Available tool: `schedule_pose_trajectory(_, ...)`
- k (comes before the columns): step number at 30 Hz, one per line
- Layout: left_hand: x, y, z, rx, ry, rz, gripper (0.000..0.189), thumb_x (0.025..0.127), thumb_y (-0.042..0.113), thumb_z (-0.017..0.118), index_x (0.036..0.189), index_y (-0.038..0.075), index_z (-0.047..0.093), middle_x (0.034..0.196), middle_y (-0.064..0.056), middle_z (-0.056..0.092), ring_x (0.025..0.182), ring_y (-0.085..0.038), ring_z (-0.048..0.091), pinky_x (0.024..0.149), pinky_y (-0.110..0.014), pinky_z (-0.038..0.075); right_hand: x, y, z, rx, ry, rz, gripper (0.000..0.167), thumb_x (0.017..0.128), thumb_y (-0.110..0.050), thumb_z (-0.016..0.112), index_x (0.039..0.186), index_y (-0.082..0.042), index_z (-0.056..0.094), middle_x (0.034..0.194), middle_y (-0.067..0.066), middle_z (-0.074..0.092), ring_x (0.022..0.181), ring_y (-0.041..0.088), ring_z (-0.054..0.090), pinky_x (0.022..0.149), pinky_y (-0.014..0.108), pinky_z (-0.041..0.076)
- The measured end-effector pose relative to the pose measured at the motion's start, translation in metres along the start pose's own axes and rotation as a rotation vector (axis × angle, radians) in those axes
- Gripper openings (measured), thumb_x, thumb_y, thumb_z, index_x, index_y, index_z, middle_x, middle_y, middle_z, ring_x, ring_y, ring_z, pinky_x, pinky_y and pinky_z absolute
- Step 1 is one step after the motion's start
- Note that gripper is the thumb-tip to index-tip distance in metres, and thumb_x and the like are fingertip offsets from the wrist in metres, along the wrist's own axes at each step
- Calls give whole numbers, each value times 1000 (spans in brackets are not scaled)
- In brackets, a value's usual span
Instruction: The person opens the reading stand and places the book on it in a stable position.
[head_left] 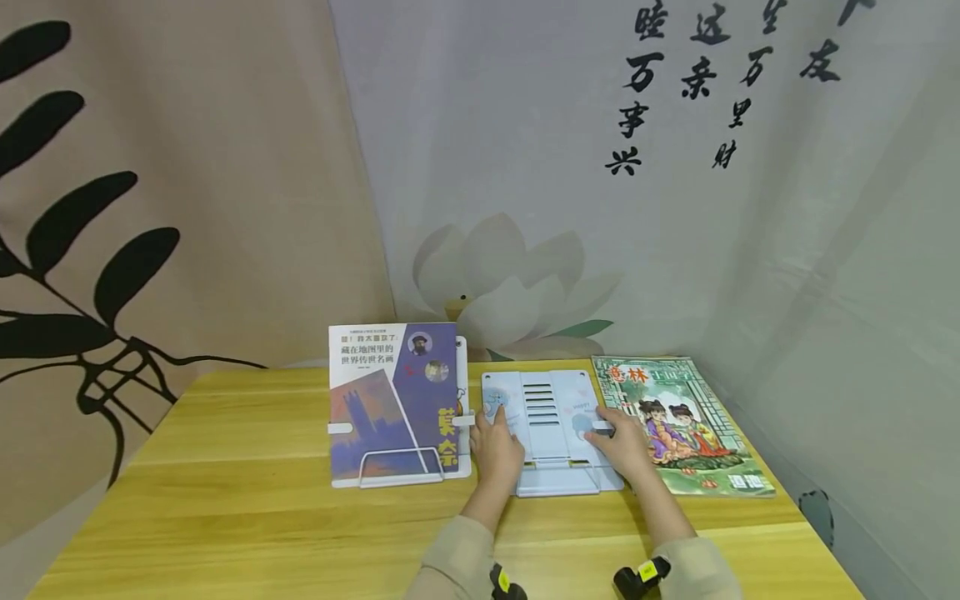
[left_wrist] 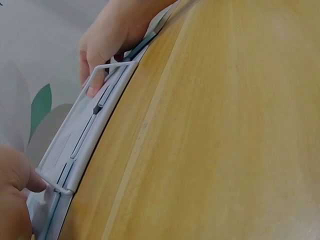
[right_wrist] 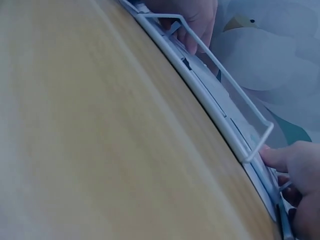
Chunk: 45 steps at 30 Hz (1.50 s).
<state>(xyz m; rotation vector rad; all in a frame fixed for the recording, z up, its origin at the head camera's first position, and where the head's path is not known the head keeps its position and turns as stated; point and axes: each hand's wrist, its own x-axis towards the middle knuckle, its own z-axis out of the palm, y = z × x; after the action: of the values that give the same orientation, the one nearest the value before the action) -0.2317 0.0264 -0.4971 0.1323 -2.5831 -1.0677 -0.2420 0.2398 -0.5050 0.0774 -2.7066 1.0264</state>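
Note:
A white book stand (head_left: 540, 442) with slots down its middle and a wire bar along its bottom leans back on the wooden table. My left hand (head_left: 497, 450) grips its left edge, thumb on the front face. On the opposite edge my right hand (head_left: 626, 446) holds the stand beside a small white side clip, with its thumb (right_wrist: 275, 157) on the front. From the left wrist view, the wire bar (left_wrist: 70, 125) juts forward between both hands. The fingers behind the panel are partly hidden.
To the left, a purple and white book (head_left: 390, 400) stands upright on a second stand, held by clips and a wire bar. A colourful magazine (head_left: 690, 433) lies at the right, close to my right hand. Behind the table (head_left: 262, 500) hangs a printed curtain (head_left: 480, 167).

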Motion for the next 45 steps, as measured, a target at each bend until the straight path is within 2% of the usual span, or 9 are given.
schedule_pose_trajectory(11,1,3,2,-16,37,-24,56,72,-2,76,126,-1,61,133,-34,41,111,-48,44,94,-55,34,0,9,4,132,68,-42,60,77,-8,80,128,10,54,130,29,51,122,45,44,103,53,33)
schedule_pose_trajectory(18,1,5,2,-42,54,-35,59,73,2,78,129,1,59,126,-35,44,112,-47,43,94,-55,33,-3,8,2,168,93,-3,62,78,-7,79,132,7,52,133,25,50,125,44,37,104,53,28)
schedule_pose_trajectory(24,1,6,-1,-80,30,-58,66,74,5,78,135,9,55,126,-36,44,110,-48,46,95,-55,34,-5,6,-1,188,115,21,64,77,-7,79,134,5,51,138,29,43,131,46,27,106,57,23)
schedule_pose_trajectory(27,2,4,-2,-117,16,-67,68,74,6,78,137,12,54,125,-32,45,105,-44,51,89,-53,42,-7,5,-2,198,117,47,67,77,-8,79,136,3,50,139,30,40,131,46,27,105,57,24)
schedule_pose_trajectory(30,1,2,-5,-185,0,-83,70,74,5,78,138,16,53,124,-25,47,94,-36,55,75,-45,50,-8,3,-2,203,121,55,69,77,-9,80,137,2,48,138,29,40,128,44,30,104,56,27)
schedule_pose_trajectory(32,0,1,-8,-224,-13,-88,72,74,5,78,140,19,52,122,-20,48,90,-31,55,69,-38,50,-9,1,-2,208,131,52,71,76,-9,80,138,2,47,135,27,41,124,43,32,102,54,30)
schedule_pose_trajectory(39,-1,-1,-15,-305,-31,-33,76,74,5,78,142,23,48,114,-10,49,80,-21,52,61,-30,46,-14,-7,-3,185,197,15,84,71,-11,84,143,-1,42,124,23,45,111,36,36,90,47,37)
schedule_pose_trajectory(45,0,-4,-21,-384,-34,74,75,76,2,76,144,16,46,110,-11,49,83,-21,52,73,-36,50,-15,-13,-5,143,225,-2,86,73,-20,84,146,-6,40,113,21,44,102,33,37,81,42,34)
